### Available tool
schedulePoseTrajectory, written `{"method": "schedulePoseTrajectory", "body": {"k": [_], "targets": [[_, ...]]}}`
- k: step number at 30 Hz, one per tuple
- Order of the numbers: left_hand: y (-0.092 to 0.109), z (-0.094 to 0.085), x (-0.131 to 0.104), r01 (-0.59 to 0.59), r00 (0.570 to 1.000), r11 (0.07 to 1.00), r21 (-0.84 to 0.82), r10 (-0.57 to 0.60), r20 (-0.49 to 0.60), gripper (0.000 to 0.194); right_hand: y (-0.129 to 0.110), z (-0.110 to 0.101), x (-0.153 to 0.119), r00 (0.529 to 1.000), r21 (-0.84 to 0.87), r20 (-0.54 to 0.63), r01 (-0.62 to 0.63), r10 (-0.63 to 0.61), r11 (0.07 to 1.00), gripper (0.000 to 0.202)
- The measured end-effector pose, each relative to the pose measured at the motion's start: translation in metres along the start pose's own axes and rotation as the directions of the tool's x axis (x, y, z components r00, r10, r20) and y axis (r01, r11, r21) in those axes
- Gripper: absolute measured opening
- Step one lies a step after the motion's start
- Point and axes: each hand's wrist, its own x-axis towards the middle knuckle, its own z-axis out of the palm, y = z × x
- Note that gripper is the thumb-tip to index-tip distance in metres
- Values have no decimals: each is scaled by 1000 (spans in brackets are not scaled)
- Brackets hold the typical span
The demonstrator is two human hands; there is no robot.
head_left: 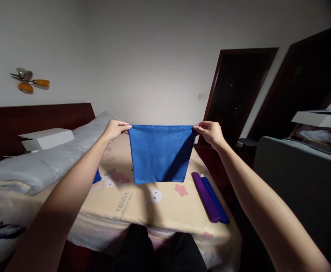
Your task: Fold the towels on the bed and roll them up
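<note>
A blue cloth (156, 151) hangs stretched out in the air above the bed, its top edge nearly level. My left hand (116, 129) pinches the upper left corner between thumb and fingers. At the upper right corner, my right hand (210, 132) grips the cloth the same way. The lower edge hangs free, and a dark shadow falls across the right part. On the bed at the right lie a purple rolled cloth (206, 197) and a blue rolled cloth (215, 200), side by side. A bit of blue fabric (97, 176) shows beside my left forearm, mostly hidden.
The bed (168, 211) has a yellow sheet printed with rabbits and flowers. Grey folded bedding (54, 162) and a white box (48, 139) are by the dark headboard (37, 117). A dark door (239, 94) stands behind, and a grey panel-like piece (296, 181) at right.
</note>
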Motion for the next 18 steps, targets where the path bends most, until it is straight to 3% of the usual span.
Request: {"method": "schedulePoseTrajectory", "body": {"k": [3,6,13,18], "targets": [[-10,-2,3,48,998,998,-40,-46,39,21,3,2,-2,1000,-25,-7,-6,6,1000,55],[-29,1,-1,81,994,995,-65,-76,75,22,16,6,-10,993,88,52,-110,106,990,57],[-109,28,-21,239,956,967,-93,-217,199,32,73,35,-40,951,201,174,-287,254,937,59],[-156,57,-16,315,940,937,-148,-287,186,43,112,72,-50,915,271,172,-400,364,876,60]]}}
